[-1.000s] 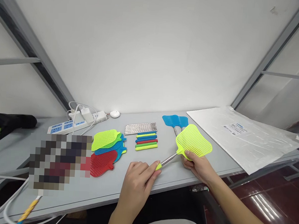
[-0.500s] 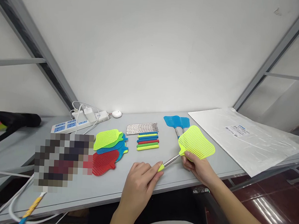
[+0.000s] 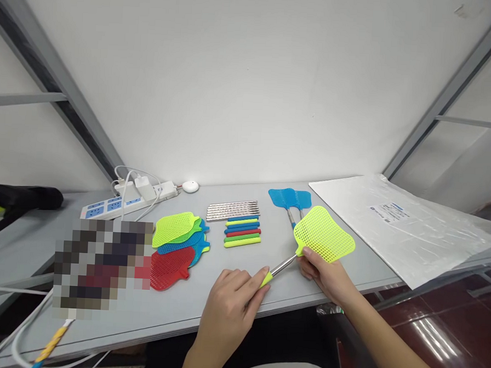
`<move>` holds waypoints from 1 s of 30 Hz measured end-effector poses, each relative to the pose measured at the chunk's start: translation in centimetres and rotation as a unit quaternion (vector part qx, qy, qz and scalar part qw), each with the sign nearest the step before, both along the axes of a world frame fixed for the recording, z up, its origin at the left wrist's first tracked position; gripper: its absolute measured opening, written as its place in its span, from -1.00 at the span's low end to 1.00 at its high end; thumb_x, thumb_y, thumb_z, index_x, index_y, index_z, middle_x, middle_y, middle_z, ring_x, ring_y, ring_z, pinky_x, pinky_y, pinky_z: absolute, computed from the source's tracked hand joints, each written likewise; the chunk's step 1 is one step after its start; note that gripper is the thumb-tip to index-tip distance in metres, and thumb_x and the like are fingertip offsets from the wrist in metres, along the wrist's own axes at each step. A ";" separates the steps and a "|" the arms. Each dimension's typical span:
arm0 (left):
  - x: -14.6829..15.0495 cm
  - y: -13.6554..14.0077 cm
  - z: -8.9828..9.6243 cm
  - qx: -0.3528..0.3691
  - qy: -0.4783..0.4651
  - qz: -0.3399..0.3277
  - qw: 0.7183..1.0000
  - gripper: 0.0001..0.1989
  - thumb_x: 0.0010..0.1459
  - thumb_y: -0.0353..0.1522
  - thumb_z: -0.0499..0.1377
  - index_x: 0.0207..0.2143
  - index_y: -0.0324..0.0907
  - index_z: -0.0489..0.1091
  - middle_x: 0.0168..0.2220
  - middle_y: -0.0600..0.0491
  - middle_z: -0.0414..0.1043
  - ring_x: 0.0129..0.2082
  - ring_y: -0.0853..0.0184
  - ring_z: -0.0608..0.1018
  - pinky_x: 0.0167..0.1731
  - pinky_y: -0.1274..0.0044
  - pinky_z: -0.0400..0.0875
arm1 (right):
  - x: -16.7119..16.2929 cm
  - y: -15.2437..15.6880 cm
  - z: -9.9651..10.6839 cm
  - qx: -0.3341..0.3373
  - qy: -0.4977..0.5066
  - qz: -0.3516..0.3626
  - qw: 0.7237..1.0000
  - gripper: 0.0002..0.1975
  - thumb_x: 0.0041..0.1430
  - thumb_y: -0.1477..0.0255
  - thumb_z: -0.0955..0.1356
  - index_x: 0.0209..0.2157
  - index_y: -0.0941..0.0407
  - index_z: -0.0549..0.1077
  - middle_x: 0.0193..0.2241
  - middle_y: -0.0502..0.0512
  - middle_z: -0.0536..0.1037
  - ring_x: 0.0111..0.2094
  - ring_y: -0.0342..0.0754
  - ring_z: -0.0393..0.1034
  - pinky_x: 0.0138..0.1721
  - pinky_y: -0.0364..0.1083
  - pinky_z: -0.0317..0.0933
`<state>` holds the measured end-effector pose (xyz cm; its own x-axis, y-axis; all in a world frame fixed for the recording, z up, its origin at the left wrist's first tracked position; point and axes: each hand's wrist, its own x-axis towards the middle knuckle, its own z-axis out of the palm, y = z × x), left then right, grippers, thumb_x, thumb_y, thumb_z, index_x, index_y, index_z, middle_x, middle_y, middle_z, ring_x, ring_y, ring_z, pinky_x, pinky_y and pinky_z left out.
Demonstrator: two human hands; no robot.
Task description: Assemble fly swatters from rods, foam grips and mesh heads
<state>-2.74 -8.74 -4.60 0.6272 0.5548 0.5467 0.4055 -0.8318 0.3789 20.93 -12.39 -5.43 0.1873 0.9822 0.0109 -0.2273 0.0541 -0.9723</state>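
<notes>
- The yellow swatter [image 3: 310, 238] is held just right of the middle of the frame, above the bench [image 3: 140, 313].
- Its yellow grip [image 3: 267, 279] is held by the left hand [image 3: 231, 304]; its neck [image 3: 299, 251] is pinched by the right hand [image 3: 326, 273].
- It looks light: the flat head [image 3: 327, 229] may be bendy, the shiny rod [image 3: 284, 264] stiff and maybe slippery.
- It is probably best held by grip and neck.

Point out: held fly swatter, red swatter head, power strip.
Yellow-green fly swatter [image 3: 324, 235], head view: middle of mesh paddle.
Red swatter head [image 3: 171, 268], head view: its mesh.
Power strip [image 3: 115, 205], head view: middle blue socket panel.
</notes>
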 end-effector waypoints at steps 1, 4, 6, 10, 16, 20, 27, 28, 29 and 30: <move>0.0 0.0 0.0 0.001 -0.001 0.000 1.000 -0.65 0.32 -0.42 0.09 0.14 -0.10 0.33 -0.43 0.08 0.36 -0.42 0.34 0.39 -0.33 0.45 0.26 | 0.0 0.0 -0.1 0.000 -0.003 -0.001 1.000 -0.68 0.22 0.15 0.36 -0.45 0.10 0.39 -0.63 -0.12 0.15 -0.61 -0.20 -0.07 -0.55 -0.11 -0.09; 0.0 -0.1 0.0 0.003 -0.001 0.003 1.000 -0.66 0.33 -0.42 0.08 0.13 -0.10 0.33 -0.44 0.08 0.36 -0.42 0.35 0.41 -0.34 0.46 0.26 | 0.0 0.0 -0.2 0.001 -0.014 0.000 1.000 -0.69 0.24 0.16 0.34 -0.43 0.10 0.40 -0.63 -0.12 0.13 -0.60 -0.18 -0.07 -0.54 -0.10 -0.08; 0.1 -0.1 -0.1 -0.002 -0.003 0.005 1.000 -0.68 0.33 -0.42 0.07 0.11 -0.12 0.35 -0.44 0.08 0.38 -0.43 0.36 0.41 -0.34 0.46 0.26 | 0.0 -0.1 -0.2 0.003 -0.027 0.001 1.000 -0.70 0.23 0.15 0.35 -0.42 0.09 0.42 -0.63 -0.11 0.15 -0.59 -0.17 -0.05 -0.53 -0.10 -0.07; 0.0 -0.3 0.2 -0.043 -0.024 -0.012 0.999 -0.73 0.34 -0.41 0.06 0.06 -0.14 0.39 -0.46 0.10 0.42 -0.48 0.39 0.40 -0.38 0.47 0.26 | 0.0 -0.7 0.3 0.006 -0.059 0.018 0.998 -0.62 0.22 0.11 0.34 -0.51 0.10 0.41 -0.65 -0.08 0.19 -0.59 -0.16 0.01 -0.52 -0.09 -0.05; -0.7 -1.0 1.6 -0.150 -0.077 -0.032 0.985 -0.80 0.34 -0.40 0.06 -0.05 -0.08 0.43 -0.45 0.13 0.46 -0.48 0.40 0.42 -0.41 0.53 0.31 | -1.3 -1.5 2.8 0.020 -0.134 0.016 0.991 -0.61 0.27 0.14 0.31 -0.53 0.10 0.41 -0.56 -0.01 0.28 -0.51 -0.11 0.13 -0.44 -0.07 0.02; -1.1 -1.8 2.4 -0.148 -0.039 -0.023 0.988 -0.74 0.36 -0.35 0.02 0.03 -0.05 0.38 -0.31 0.08 0.54 -0.38 0.34 0.52 -0.33 0.50 0.39 | -3.0 -0.7 4.0 0.017 -0.178 -0.003 0.984 -0.63 0.25 0.11 0.32 -0.50 0.07 0.40 -0.54 -0.02 0.30 -0.49 -0.11 0.14 -0.42 -0.07 0.04; -3.1 -1.5 3.2 -0.043 0.049 0.021 0.998 -0.71 0.37 -0.37 -0.04 0.06 -0.10 0.35 -0.33 0.05 0.54 -0.43 0.29 0.53 -0.40 0.46 0.38 | -5.8 0.0 4.8 -0.001 -0.217 -0.037 0.976 -0.58 0.21 0.07 0.32 -0.58 0.06 0.33 -0.59 -0.03 0.26 -0.53 -0.10 0.12 -0.41 -0.07 0.04; -3.6 -1.3 3.5 -0.036 0.045 0.028 0.998 -0.72 0.37 -0.36 -0.03 0.04 -0.09 0.37 -0.35 0.06 0.54 -0.43 0.29 0.53 -0.40 0.46 0.38 | -6.1 -0.2 4.7 0.000 -0.222 -0.045 0.974 -0.59 0.20 0.09 0.34 -0.58 0.06 0.32 -0.58 -0.02 0.27 -0.52 -0.09 0.13 -0.41 -0.06 0.05; -4.1 -1.1 3.7 -0.032 0.040 0.028 0.998 -0.75 0.37 -0.35 -0.01 0.00 -0.07 0.38 -0.37 0.08 0.53 -0.44 0.31 0.52 -0.39 0.47 0.38 | -6.5 -0.5 4.7 0.004 -0.222 -0.052 0.974 -0.61 0.19 0.11 0.36 -0.57 0.06 0.32 -0.57 -0.01 0.28 -0.51 -0.09 0.13 -0.40 -0.06 0.05; -4.7 -0.9 4.0 -0.031 0.034 0.023 0.999 -0.77 0.36 -0.34 0.00 -0.03 -0.06 0.40 -0.38 0.10 0.53 -0.45 0.32 0.52 -0.38 0.48 0.39 | -6.7 -0.7 4.6 0.008 -0.218 -0.057 0.974 -0.63 0.17 0.12 0.38 -0.56 0.06 0.32 -0.56 -0.01 0.28 -0.51 -0.08 0.14 -0.41 -0.06 0.05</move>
